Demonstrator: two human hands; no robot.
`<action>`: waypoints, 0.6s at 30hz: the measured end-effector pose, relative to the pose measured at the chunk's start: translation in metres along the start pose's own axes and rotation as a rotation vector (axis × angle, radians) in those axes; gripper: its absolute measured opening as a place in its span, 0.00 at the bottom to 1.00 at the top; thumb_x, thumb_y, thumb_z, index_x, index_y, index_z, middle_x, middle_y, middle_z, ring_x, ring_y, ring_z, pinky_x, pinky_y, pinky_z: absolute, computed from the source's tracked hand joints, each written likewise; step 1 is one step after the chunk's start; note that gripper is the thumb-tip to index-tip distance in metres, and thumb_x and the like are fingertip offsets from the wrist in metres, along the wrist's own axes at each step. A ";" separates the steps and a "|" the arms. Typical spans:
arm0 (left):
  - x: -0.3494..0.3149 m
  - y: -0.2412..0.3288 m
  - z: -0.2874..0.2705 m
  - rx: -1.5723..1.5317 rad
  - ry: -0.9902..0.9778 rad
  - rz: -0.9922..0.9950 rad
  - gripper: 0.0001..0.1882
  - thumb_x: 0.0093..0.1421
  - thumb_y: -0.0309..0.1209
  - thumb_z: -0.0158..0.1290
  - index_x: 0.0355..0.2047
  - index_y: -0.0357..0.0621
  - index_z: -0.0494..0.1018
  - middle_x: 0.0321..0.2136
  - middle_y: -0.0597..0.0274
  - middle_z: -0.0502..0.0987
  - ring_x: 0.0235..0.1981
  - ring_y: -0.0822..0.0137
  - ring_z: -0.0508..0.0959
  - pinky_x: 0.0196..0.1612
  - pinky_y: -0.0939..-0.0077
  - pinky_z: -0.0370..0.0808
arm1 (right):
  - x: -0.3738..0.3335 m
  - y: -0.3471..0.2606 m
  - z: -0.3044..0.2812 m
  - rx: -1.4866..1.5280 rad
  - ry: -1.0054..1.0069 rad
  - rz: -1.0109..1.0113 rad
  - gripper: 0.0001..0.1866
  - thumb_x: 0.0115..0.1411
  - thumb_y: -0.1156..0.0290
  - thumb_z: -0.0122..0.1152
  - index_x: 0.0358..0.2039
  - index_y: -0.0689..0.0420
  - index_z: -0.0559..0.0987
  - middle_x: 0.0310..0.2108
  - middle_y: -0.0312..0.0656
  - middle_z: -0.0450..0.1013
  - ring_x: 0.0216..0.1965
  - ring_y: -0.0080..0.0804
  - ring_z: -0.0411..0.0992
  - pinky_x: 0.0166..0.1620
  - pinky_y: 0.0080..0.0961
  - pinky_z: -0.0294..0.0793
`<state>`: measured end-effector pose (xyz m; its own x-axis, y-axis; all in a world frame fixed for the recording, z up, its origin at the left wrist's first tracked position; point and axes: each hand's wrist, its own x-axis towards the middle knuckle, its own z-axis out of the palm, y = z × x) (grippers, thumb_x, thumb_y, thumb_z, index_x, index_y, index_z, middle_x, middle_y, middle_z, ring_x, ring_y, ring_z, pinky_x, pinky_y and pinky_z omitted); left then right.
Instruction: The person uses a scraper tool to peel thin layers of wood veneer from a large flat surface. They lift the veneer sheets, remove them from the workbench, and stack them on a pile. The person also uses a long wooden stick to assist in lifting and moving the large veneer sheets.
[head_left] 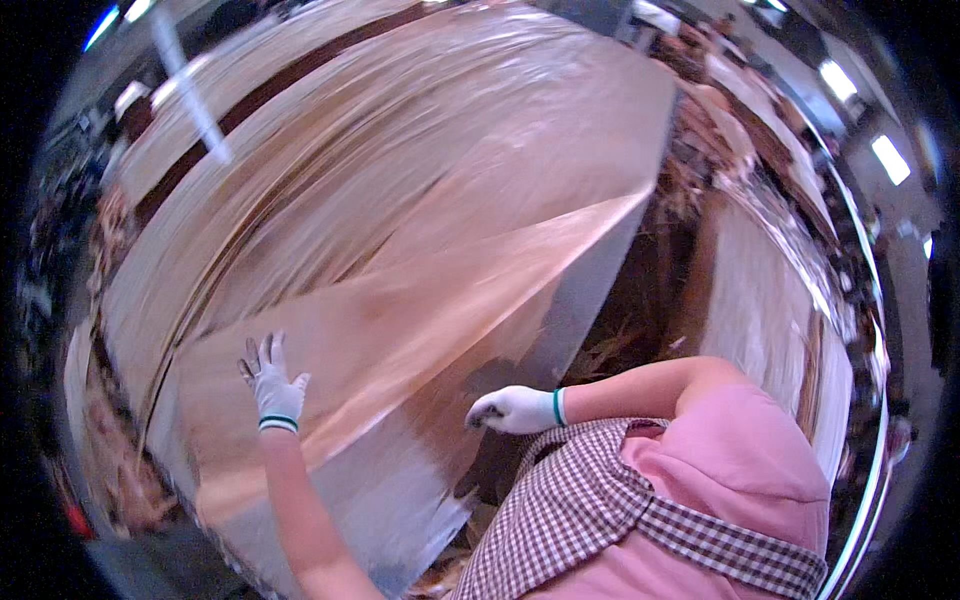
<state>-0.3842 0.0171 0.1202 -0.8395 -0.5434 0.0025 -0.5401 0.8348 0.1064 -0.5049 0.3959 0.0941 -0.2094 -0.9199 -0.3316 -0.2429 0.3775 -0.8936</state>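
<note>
My left hand, in a white glove with a green-edged cuff, lies with fingers spread on a broad, thin tan sheet that looks like wood veneer. The sheet's near edge runs slantwise from lower left to upper right and looks raised or curled. Below that edge shows a paler, greyish sheet. My right hand, gloved the same way, is beside the near edge of the sheets, close to my apron. Its fingers are curled in; whatever may be inside them is hidden.
Under the sheet a wide stack of similar sheets reaches far back, blurred. Brown scraps fill a gap on the right, with another pale stack beyond. More scraps lie at the far left.
</note>
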 end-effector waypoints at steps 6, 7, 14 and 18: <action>0.095 -0.007 0.042 0.168 -0.304 -0.090 0.47 0.40 0.29 0.59 0.62 0.57 0.52 0.63 0.59 0.53 0.66 0.51 0.47 0.65 0.41 0.40 | -0.079 0.054 -0.058 0.754 0.752 0.444 0.09 0.62 0.71 0.50 0.40 0.55 0.75 0.32 0.35 0.76 0.23 0.23 0.71 0.22 0.20 0.67; 0.106 0.004 0.036 0.193 -0.377 -0.107 0.46 0.39 0.29 0.59 0.61 0.58 0.53 0.63 0.59 0.53 0.66 0.51 0.48 0.65 0.40 0.40 | -0.093 0.069 -0.069 0.832 0.822 0.470 0.08 0.62 0.71 0.49 0.40 0.54 0.75 0.33 0.36 0.77 0.23 0.23 0.71 0.22 0.20 0.67; 0.137 0.029 0.020 0.309 -0.399 -0.072 0.34 0.42 0.33 0.58 0.53 0.59 0.63 0.54 0.57 0.67 0.60 0.54 0.61 0.64 0.44 0.46 | -0.129 0.105 -0.122 1.122 0.988 0.502 0.07 0.62 0.71 0.49 0.40 0.55 0.73 0.32 0.39 0.76 0.23 0.26 0.71 0.17 0.20 0.66; 0.114 -0.010 0.013 0.337 0.006 0.091 0.07 0.47 0.35 0.57 0.29 0.54 0.78 0.49 0.55 0.71 0.54 0.54 0.65 0.62 0.47 0.51 | -0.127 0.128 -0.150 1.154 0.894 0.449 0.10 0.63 0.68 0.48 0.41 0.58 0.72 0.32 0.40 0.75 0.24 0.27 0.70 0.17 0.21 0.67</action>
<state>-0.4757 -0.0517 0.1065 -0.8853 -0.4651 0.0024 -0.4532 0.8615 -0.2289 -0.6514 0.5774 0.0674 -0.6502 -0.2323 -0.7234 0.7537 -0.0770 -0.6527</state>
